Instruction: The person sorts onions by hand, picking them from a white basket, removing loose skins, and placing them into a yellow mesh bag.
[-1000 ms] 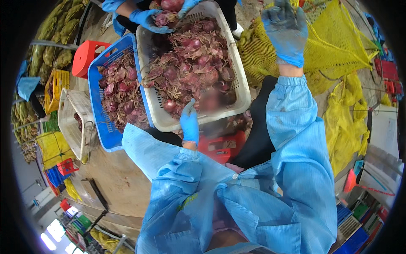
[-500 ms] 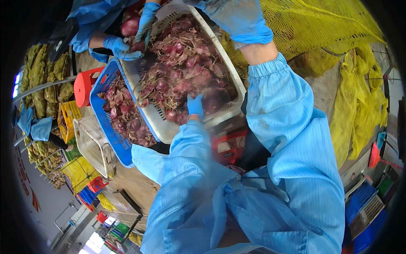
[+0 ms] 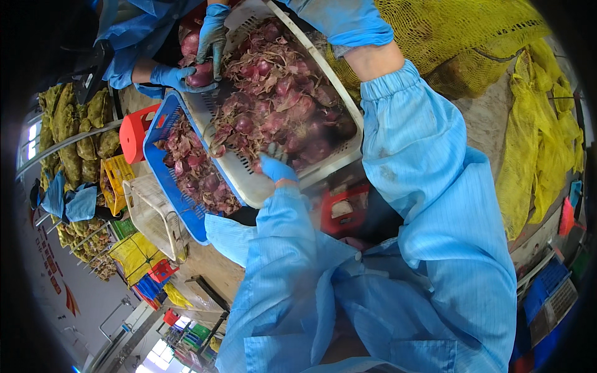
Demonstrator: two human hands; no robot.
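Two hands: the person's gloved left hand [image 3: 275,168] is clamped on the near rim of the white crate [image 3: 249,180]; the right hand [image 3: 345,18] is at the far rim, grip cut off, cannot tell.
Load: red onions [image 3: 283,105] heaped in the tilted crate.
Left of it: blue crate [image 3: 163,168] of onions and skins.
Far left: a co-worker's gloved hands [image 3: 199,53] on onions.
Risk: tilt may spill onions; the crate could slip or catch those hands.

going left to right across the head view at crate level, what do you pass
red stool → blue crate of onion skins → white crate of red onions → left hand on its near rim → yellow mesh sacks
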